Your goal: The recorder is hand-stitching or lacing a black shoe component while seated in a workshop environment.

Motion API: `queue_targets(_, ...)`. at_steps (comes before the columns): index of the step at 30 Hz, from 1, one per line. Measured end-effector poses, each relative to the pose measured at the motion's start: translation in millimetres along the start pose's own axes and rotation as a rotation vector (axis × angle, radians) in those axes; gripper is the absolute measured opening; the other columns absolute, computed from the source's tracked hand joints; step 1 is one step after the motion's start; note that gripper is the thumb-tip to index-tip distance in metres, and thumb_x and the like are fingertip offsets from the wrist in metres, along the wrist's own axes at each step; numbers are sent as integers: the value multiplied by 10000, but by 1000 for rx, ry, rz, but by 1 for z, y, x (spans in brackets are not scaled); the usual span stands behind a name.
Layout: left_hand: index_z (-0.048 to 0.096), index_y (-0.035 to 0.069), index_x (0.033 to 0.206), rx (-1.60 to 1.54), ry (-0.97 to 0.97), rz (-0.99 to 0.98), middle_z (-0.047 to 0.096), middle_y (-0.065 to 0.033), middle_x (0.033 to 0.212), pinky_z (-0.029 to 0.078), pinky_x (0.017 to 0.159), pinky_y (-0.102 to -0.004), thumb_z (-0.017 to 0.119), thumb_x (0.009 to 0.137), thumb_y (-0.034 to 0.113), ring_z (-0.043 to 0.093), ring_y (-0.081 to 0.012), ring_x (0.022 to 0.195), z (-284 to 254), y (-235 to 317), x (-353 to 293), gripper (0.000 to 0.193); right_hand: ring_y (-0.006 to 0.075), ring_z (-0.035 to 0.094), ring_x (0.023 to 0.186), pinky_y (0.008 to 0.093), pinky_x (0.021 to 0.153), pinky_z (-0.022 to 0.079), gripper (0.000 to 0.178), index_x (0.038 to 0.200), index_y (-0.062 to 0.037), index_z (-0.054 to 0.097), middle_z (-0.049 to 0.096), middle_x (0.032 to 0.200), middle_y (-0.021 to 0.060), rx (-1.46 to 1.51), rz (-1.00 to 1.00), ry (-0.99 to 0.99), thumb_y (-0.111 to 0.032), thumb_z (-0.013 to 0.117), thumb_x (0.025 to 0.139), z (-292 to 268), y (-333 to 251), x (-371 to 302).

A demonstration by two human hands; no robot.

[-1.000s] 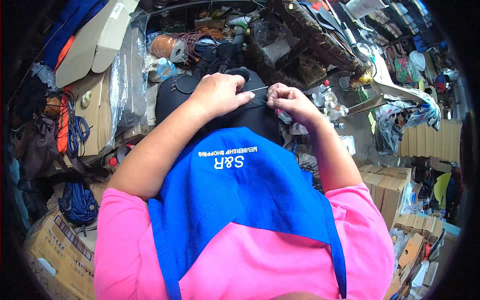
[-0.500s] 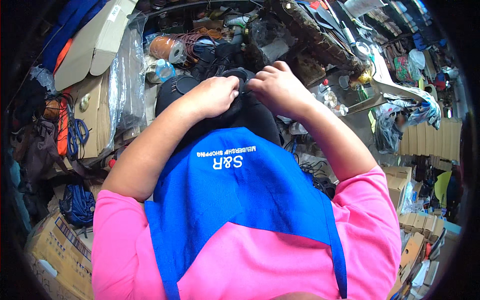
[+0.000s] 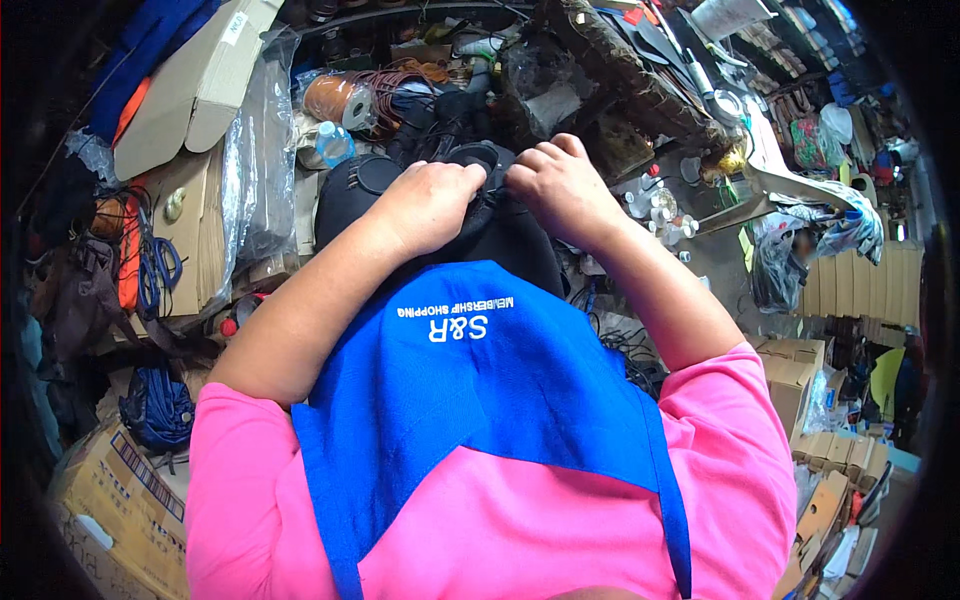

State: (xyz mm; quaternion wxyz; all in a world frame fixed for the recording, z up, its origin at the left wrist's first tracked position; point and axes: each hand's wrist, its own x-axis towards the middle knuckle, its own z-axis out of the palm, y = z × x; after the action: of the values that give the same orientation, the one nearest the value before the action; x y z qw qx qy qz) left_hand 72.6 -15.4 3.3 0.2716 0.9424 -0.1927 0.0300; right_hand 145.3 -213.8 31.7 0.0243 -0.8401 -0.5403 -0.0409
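Observation:
Above my lap, both hands work at a black item with an oval rim (image 3: 474, 156), whose exact kind is hard to make out against the dark clothing. My left hand (image 3: 437, 203) is closed, thumb and fingers pinching the near left side of it. Curled fingers bring my right hand (image 3: 562, 190) to its right edge; whatever thin thing they may grip is hidden. A second black piece with an oval rim (image 3: 371, 174) rests over my left leg, beside the left wrist. The blue apron (image 3: 470, 380) covers my front up to the work.
Ahead lie an orange thread spool (image 3: 330, 98) and a clear plastic bottle (image 3: 334, 144). Blue-handled scissors (image 3: 160, 268) hang at the left near cardboard (image 3: 185, 240). Several small white containers (image 3: 668, 210) stand to the right, by a metal blade-like bar (image 3: 730, 212).
Both hands have come slightly nearer to me. The right fingertips have shifted a little to the right, and the left hand stays on the black item. The whole view has shifted slightly.

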Motion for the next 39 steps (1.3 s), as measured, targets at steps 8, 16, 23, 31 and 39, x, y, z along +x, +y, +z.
queue_targets(8, 524, 84, 877, 56, -24, 92, 622, -144, 786, 478, 656, -463, 471, 795, 95, 622, -349, 782, -14, -9, -17, 99, 224, 585, 861, 414, 923, 363, 91, 865, -154, 577, 594, 764, 28, 79, -63, -54, -124, 555, 782, 7, 9, -2)
queue_targets(16, 603, 12, 827, -429, 221, -408, 619, -57, 768, 451, 688, -260, 629, 824, 53, 552, -122, 698, -70, -32, -92, 49, 53, 554, 747, 236, 713, 448, 218, 917, -37, 679, 647, 789, -10, 1149, 703, 147, -240, 692, 839, 18, 63, -68)
queue_targets(23, 580, 49, 883, -1194, 183, 74, 627, -55, 843, 469, 793, -271, 555, 930, 162, 589, -140, 818, -54, 54, -14, 125, 173, 582, 836, 318, 771, 467, 209, 979, -32, 546, 611, 932, 93, 2193, 264, 450, -236, 551, 938, -19, -22, 26)
queue_targets(31, 609, 8, 857, 236, 282, -167, 599, -149, 826, 475, 699, -372, 621, 738, 24, 591, -306, 779, -105, -61, -124, 120, 219, 647, 834, 340, 756, 493, 267, 1137, -118, 620, 671, 917, 124, 729, 599, -169, -180, 601, 878, 21, 36, -86)
queue_targets(39, 666, 85, 1037, 776, 661, -758, 646, -70, 1000, 466, 820, -314, 577, 898, 318, 616, -230, 917, -307, -144, -318, 285, 129, 651, 827, 265, 765, 488, 188, 1031, -68, 681, 695, 910, 108, 317, 1102, 121, -150, 622, 873, 39, 142, -284)
